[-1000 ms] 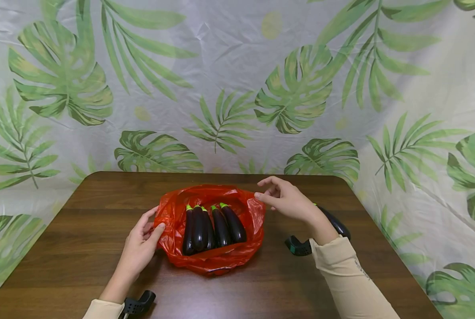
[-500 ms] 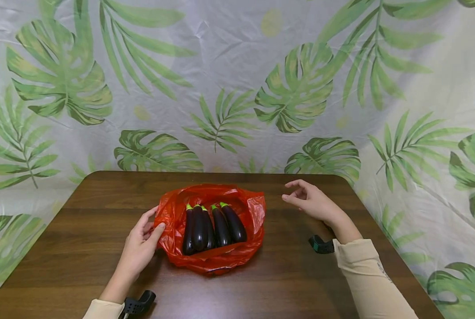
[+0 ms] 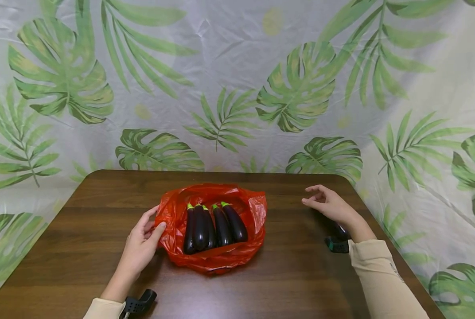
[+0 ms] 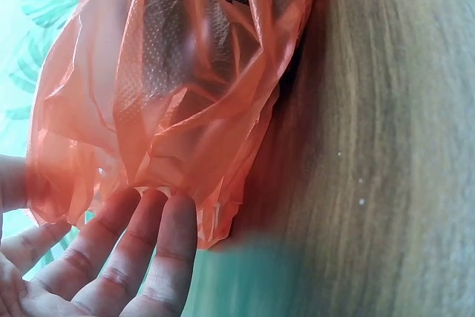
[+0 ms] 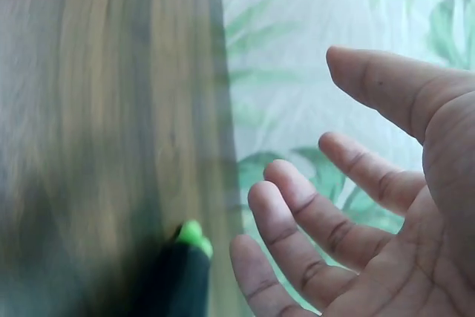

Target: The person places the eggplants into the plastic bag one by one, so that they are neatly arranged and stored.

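Note:
A red plastic bag (image 3: pixel 257 212) lies with its mouth spread wide in the middle of the table. Inside it, several dark purple eggplants (image 3: pixel 223 228) rest side by side, green stem ends toward the far side. My left hand (image 3: pixel 139 246) grips the bag's left rim, thumb on the inner side and fingers along the outside; the left wrist view shows those fingers (image 4: pixel 159 246) against the thin film. To the right, my right hand (image 3: pixel 333 208) hovers with relaxed, spread fingers, holding nothing. Below it lies a single eggplant (image 5: pixel 182 276), partly hidden by the hand in the head view.
The brown wooden table (image 3: pixel 285 283) ends in a far edge with rounded corners. Behind it hangs a pale leaf-patterned cloth (image 3: pixel 237 79). Black wrist devices are strapped near both sleeves.
My right hand has moved away from the bag's right rim, rightward to above the lone eggplant. My left hand and the bag have stayed in place.

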A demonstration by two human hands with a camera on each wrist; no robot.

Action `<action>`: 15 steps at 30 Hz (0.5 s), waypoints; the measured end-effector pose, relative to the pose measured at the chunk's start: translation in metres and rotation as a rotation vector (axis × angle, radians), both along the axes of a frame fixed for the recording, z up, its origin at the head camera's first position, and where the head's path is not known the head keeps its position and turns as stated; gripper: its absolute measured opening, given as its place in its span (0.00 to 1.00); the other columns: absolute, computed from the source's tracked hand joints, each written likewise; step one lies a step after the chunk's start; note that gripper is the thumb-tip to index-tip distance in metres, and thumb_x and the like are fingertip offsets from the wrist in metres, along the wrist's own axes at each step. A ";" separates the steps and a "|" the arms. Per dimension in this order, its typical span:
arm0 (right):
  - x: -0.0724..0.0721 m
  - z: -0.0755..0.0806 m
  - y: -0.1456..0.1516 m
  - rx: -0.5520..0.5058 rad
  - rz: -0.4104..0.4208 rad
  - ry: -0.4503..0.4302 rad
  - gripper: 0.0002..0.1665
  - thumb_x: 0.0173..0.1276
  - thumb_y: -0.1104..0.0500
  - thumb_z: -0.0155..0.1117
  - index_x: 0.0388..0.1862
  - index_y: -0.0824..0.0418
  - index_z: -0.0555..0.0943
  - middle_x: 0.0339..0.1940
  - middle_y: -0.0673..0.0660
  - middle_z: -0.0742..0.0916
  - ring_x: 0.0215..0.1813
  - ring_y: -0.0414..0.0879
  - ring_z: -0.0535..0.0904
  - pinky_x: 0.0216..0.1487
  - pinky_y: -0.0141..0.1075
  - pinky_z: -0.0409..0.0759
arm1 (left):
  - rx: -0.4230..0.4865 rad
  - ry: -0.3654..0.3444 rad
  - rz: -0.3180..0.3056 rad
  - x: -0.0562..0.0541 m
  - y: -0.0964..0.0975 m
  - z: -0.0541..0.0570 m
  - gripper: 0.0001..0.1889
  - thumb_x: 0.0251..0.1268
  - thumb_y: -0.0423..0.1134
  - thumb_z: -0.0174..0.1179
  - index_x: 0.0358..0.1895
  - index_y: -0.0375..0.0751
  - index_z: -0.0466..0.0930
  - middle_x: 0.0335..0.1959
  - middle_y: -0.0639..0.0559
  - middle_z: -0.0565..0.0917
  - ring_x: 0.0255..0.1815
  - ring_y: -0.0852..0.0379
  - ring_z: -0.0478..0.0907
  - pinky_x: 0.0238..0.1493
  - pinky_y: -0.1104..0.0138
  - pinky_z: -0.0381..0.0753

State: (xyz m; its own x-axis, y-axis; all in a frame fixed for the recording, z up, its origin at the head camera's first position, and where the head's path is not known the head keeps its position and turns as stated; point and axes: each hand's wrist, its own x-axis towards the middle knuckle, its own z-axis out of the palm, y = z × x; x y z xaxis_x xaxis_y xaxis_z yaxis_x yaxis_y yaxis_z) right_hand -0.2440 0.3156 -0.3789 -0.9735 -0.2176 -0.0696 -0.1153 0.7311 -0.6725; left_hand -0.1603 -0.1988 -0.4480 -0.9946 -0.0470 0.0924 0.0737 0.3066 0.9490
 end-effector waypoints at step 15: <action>-0.005 -0.025 0.044 0.052 -0.102 0.011 0.35 0.80 0.51 0.67 0.74 0.71 0.71 0.54 0.68 0.86 0.55 0.56 0.83 0.49 0.38 0.81 | -0.004 -0.003 0.003 0.000 0.000 0.000 0.29 0.85 0.40 0.58 0.82 0.47 0.64 0.62 0.29 0.84 0.41 0.71 0.85 0.42 0.73 0.88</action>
State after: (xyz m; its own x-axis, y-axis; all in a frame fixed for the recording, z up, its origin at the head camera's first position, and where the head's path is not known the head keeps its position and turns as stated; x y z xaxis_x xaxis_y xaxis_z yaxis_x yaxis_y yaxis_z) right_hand -0.2494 0.3601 -0.4039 -0.9912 -0.1139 -0.0672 -0.0460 0.7731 -0.6327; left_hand -0.1607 -0.1989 -0.4485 -0.9947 -0.0500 0.0899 0.0701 0.3103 0.9481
